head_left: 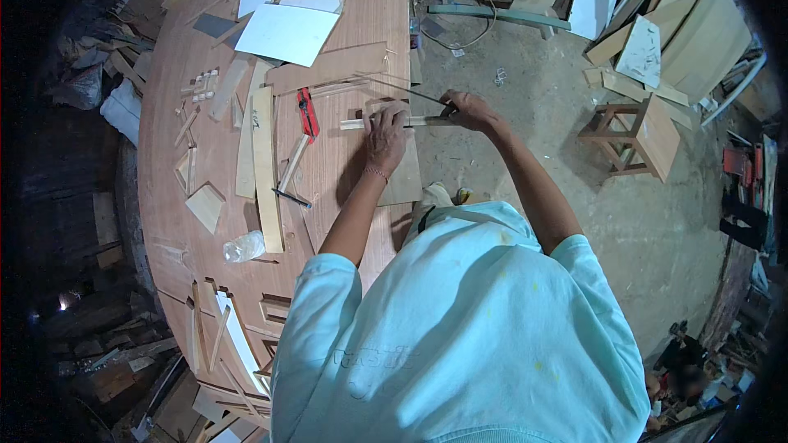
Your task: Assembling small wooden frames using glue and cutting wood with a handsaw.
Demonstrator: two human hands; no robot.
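My left hand [384,138] presses a narrow pale wooden strip [351,125] down on the table near its right edge, fingers curled over it. The strip's right end reaches past the edge, beneath my other hand. My right hand [473,111] is closed round the dark handle of what looks like a thin-bladed hand saw [420,94], seen edge-on. Its blade slants up and left over the table, above the strip. Whether it touches the wood is not visible. A flat wooden board [400,184] lies by my left wrist.
Left of my hands lie a red tool [308,115], a dark pen [292,198], a long pale plank [267,172] and a clear plastic bottle [245,247]. White panels [291,33] rest farther back on the brown table [328,230]. A wooden stool [636,138] stands on the floor at right.
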